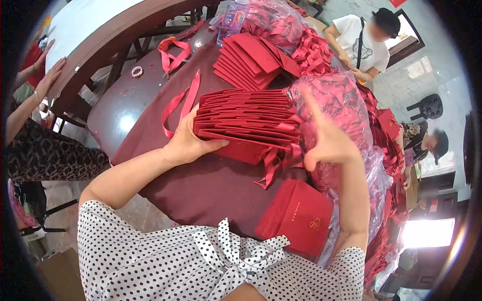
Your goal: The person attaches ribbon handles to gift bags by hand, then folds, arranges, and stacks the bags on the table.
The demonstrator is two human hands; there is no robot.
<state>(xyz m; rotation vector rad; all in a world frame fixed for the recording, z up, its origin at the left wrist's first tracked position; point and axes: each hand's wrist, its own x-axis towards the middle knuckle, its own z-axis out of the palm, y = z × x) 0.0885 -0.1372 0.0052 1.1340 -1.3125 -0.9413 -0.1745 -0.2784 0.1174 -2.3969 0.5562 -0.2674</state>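
Observation:
A thick stack of red paper gift bags [246, 113] stands in front of me, mouths facing up. Round its left end my left hand [188, 140] is closed, thumb on the near side. At the right end, my right hand [329, 135] is slightly blurred, thumb and fingers spread apart, holding nothing that I can see. Red ribbon ends [273, 165] hang from the stack's right side, close to that hand. Below lies a flat pile of red bags [298, 215] with gold print. More red bags [248, 60] are fanned out behind the stack.
Clear plastic sacks of red ribbon [341, 105] crowd the right side. Loose ribbons [182, 108] and a small ring-shaped roll [136, 71] lie on the left of the cloth-covered table [201, 193]. A plastic bottle [232, 22] stands at the back. Other people are left and right.

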